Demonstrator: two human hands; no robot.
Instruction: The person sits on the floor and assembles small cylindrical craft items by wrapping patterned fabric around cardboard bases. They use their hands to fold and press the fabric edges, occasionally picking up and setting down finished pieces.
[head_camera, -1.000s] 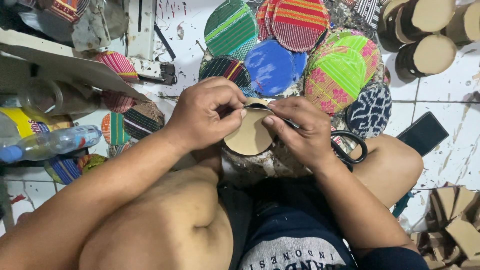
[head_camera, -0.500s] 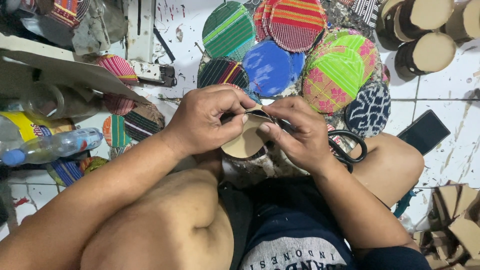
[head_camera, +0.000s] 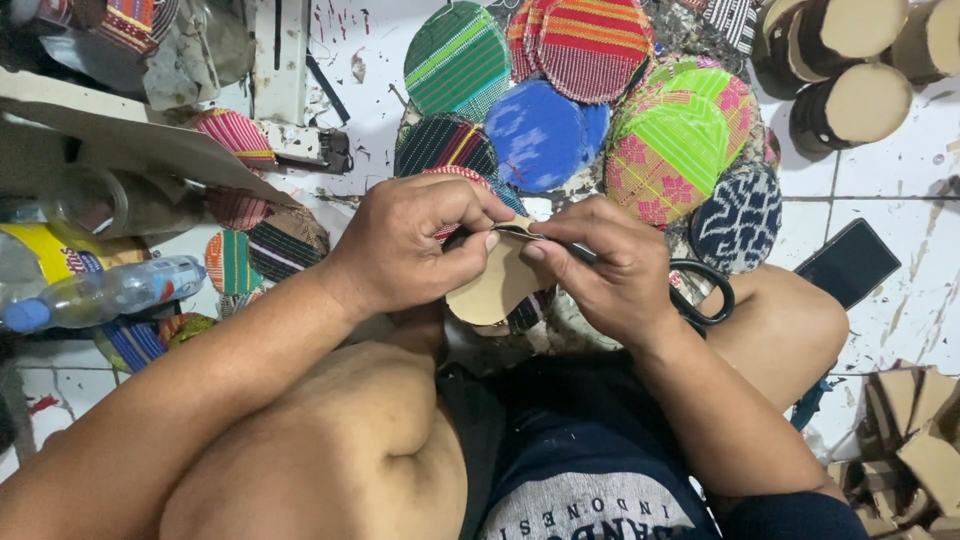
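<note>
Tan round cardboard disc (head_camera: 495, 290) sits over my lap, pinched by my left hand (head_camera: 415, 250); right hand (head_camera: 610, 265) grips black-handled scissors (head_camera: 700, 290) at its far edge. Best cut slowly, turning the disc.

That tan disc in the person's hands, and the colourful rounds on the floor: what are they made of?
The tan disc looks like cardboard: flat, matte, plain brown with a thin edge. The colourful rounds appear covered in woven cloth, showing fine ribbed stripes and patterns, no gloss. What lies under the cloth cannot be seen.
</note>
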